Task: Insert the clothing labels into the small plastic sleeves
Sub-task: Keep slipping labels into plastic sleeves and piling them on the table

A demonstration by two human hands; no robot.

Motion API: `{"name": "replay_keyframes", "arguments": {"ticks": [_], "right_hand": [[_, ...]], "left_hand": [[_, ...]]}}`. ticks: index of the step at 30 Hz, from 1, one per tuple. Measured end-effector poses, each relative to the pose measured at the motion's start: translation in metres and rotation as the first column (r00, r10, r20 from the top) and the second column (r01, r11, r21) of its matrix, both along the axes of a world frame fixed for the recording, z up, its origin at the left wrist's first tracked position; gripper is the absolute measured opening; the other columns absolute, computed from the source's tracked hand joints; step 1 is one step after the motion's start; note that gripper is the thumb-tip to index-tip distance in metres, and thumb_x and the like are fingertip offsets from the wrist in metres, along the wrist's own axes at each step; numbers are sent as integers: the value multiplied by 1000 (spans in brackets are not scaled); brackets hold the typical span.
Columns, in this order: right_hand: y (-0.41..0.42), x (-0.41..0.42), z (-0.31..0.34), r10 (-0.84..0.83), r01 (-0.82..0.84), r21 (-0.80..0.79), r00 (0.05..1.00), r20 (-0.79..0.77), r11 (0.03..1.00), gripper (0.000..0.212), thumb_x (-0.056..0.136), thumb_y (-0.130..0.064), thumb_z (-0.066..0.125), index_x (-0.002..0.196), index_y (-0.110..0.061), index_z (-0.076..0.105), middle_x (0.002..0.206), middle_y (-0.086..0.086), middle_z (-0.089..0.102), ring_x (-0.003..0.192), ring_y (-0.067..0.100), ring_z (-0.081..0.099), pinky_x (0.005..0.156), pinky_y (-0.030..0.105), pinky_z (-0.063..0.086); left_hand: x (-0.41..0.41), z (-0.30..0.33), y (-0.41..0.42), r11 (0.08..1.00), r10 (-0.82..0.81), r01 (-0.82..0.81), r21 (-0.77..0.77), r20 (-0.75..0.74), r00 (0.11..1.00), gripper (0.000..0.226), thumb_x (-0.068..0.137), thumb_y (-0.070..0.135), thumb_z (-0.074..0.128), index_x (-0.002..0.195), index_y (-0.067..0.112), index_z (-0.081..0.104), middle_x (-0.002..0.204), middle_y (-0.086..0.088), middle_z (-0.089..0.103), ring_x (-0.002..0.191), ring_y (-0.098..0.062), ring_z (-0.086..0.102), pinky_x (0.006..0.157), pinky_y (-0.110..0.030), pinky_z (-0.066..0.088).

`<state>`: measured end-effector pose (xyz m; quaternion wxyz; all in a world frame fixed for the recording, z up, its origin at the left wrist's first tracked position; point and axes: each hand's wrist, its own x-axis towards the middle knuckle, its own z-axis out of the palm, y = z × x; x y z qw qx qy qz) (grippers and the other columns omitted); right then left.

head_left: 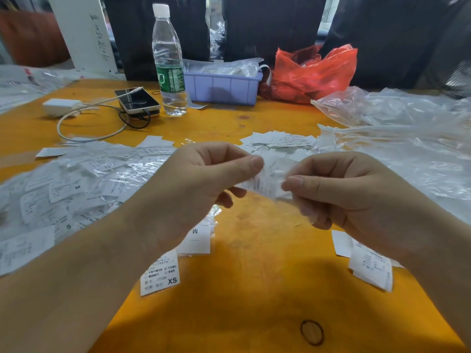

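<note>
1. Clear plastic sleeve, small and crumpled: pinched in my right hand between thumb and curled fingers, held in the air above the orange table, its mouth toward my left hand as far as I can judge.
2. White clothing label, printed: pinched in my left hand by thumb and forefinger, its far end reaching across to the sleeve. Its long axis runs left to right, from one hand toward the other.
3. Relation for the coming move: label lies left, sleeve right, touching or overlapping between my 2 thumbs. I judge the label must slide rightward along its own length while my right hand keeps the mouth apart.
4. Bagged labels pile: on the table well left of my left forearm, sizes M and S legible.
5. Loose label stack: on the table beyond my hands; the XS label lies near my left wrist.
6. Hard to make out: motion blur hides the label's tip and the sleeve's opening, so I cannot tell how far in the label sits, if at all. My right fingers hide the sleeve's lower part.
</note>
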<state>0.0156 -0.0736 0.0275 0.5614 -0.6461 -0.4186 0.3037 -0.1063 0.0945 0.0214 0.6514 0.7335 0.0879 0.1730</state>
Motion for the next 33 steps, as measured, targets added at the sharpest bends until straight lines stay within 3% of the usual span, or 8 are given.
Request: {"name": "replay_keyframes", "arguments": {"ticks": [11,25,33], "right_hand": [[-2,5,2,-4,5,11,996,-86,1000,20,70,-19,72,74,0,68,54,5,52,46,17,42,42,22,38],[0,-2,1,46,-46,7,983,-177,999,12,71,-16,70,74,-5,68,58,9,49,47,13,46,43,22,36],[0,-1,2,55,-50,35,982,-180,998,8,72,-18,70,71,-10,68,60,5,51,50,14,45,45,23,40]], "left_hand": [[-3,9,3,981,117,-95,-166,128,985,9,66,17,70,75,19,71,76,-2,70,59,-12,58,50,-21,51],[-3,2,-3,993,51,-37,-111,119,992,19,65,23,73,83,24,70,83,-7,72,63,-13,60,56,-22,52],[-2,4,-1,984,137,-121,-129,119,983,34,66,22,71,100,23,67,80,-4,72,63,-13,61,56,-22,53]]}}
